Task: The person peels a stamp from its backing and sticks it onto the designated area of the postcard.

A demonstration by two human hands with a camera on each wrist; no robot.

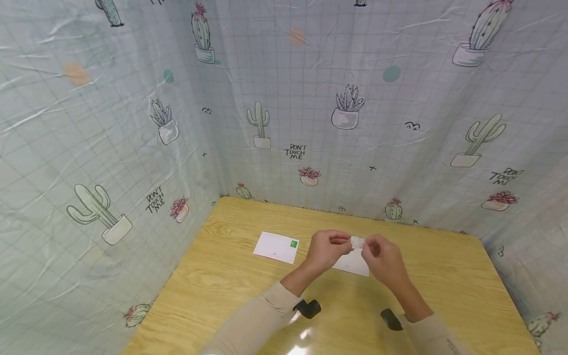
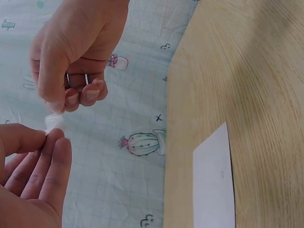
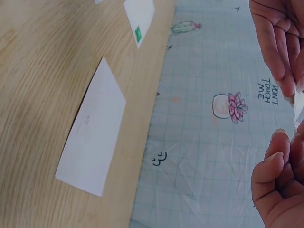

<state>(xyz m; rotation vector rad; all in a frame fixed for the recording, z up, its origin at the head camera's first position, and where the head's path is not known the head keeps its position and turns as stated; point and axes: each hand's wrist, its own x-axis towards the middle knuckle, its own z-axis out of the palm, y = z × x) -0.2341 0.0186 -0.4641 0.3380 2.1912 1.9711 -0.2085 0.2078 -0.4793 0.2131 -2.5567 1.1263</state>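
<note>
Above the table, my left hand (image 1: 326, 250) and my right hand (image 1: 385, 259) face each other with a small white, partly see-through slip (image 1: 357, 242) between them. My left fingertips pinch one end of the slip (image 2: 54, 122), thumb against fingers. At the other end, the right thumb and fingers grip it. Below the hands lies a plain white envelope (image 1: 352, 264), partly covered by them in the head view; in the right wrist view the white envelope (image 3: 92, 133) shows almost whole, with a faint small mark in its middle.
Left of the hands, a second white envelope (image 1: 273, 248) carries a green stamp (image 1: 294, 244) in its corner. Both envelopes lie flat on the wooden table (image 1: 213, 286). A cactus-print curtain (image 1: 275, 74) hangs behind and at both sides. Black straps with camera mounts (image 1: 308, 309) sit at the wrists.
</note>
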